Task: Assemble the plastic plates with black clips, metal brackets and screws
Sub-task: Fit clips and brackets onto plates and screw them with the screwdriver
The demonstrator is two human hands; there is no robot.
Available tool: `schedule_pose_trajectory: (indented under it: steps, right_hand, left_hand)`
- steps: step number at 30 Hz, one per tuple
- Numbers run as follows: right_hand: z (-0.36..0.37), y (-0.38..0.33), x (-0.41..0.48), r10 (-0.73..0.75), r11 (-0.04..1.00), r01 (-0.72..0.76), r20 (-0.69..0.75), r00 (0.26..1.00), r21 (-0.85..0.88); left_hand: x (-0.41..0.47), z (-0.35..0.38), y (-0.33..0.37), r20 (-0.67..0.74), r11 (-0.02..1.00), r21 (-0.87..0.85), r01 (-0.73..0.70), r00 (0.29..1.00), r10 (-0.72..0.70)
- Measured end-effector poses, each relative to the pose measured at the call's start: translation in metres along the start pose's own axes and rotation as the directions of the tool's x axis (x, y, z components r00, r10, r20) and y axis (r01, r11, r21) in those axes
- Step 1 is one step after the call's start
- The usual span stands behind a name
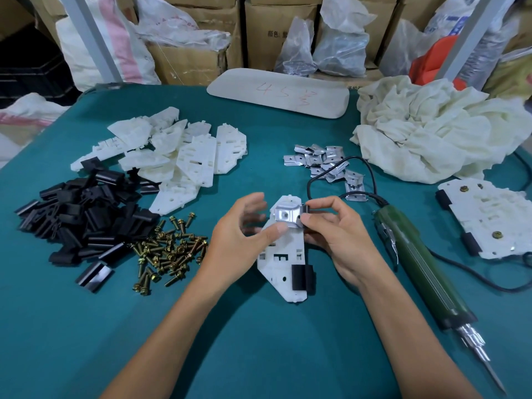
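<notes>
A white plastic plate (283, 254) lies on the teal table in front of me, with a black clip (302, 277) fitted at its lower right edge. A metal bracket (285, 216) sits on the plate's upper end. My left hand (244, 240) presses its thumb on the bracket's lower edge, other fingers spread. My right hand (336, 228) pinches the plate's upper right edge, where a second black clip (305, 210) sits. Loose supplies lie around: white plates (178, 156), black clips (83, 223), brass screws (169, 251), metal brackets (325, 165).
A green electric screwdriver (420, 269) lies to the right, its cord looping past the brackets. A finished plate (486, 220) rests at the far right. A crumpled white cloth (437, 131) and a long foam pad (279, 92) sit at the back, before boxes and bags.
</notes>
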State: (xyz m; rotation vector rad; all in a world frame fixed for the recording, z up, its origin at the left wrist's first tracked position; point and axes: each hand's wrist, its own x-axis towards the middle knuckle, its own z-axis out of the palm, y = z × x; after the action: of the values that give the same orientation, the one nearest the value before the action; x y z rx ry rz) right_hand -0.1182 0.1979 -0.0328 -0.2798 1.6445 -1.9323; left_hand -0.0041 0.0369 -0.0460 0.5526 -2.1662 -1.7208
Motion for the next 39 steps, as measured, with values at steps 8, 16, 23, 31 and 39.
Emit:
schedule_pose_trajectory:
  steps: [8, 16, 23, 31, 39]
  right_hand:
    - [0.003, 0.001, -0.002, -0.042, 0.998, 0.040, 0.038, 0.998, 0.047]
    - [0.003, 0.003, -0.003, -0.085, 0.996, 0.081, 0.077, 0.993, 0.046]
    - [0.007, 0.005, -0.004, -0.163, 0.986, 0.162, 0.047, 0.985, 0.041]
    - [-0.008, -0.002, -0.006, -0.116, 0.990, 0.128, 0.192, 0.974, -0.053]
    - [-0.024, 0.003, -0.001, -0.062, 0.967, 0.091, 0.127, 0.990, -0.237]
  left_hand:
    - [0.000, 0.004, -0.002, 0.177, 0.979, -0.191, 0.072, 0.983, -0.038]
    - [-0.003, 0.002, 0.001, 0.131, 0.985, -0.170, 0.016, 0.991, 0.006]
    - [-0.007, -0.002, 0.001, 0.236, 0.986, -0.168, 0.018, 0.972, 0.022]
    - [-0.007, -0.009, -0.002, 0.314, 0.937, -0.305, 0.169, 0.947, -0.069]
    - [0.024, -0.022, 0.014, -0.026, 0.919, 0.388, -0.074, 0.996, 0.091]
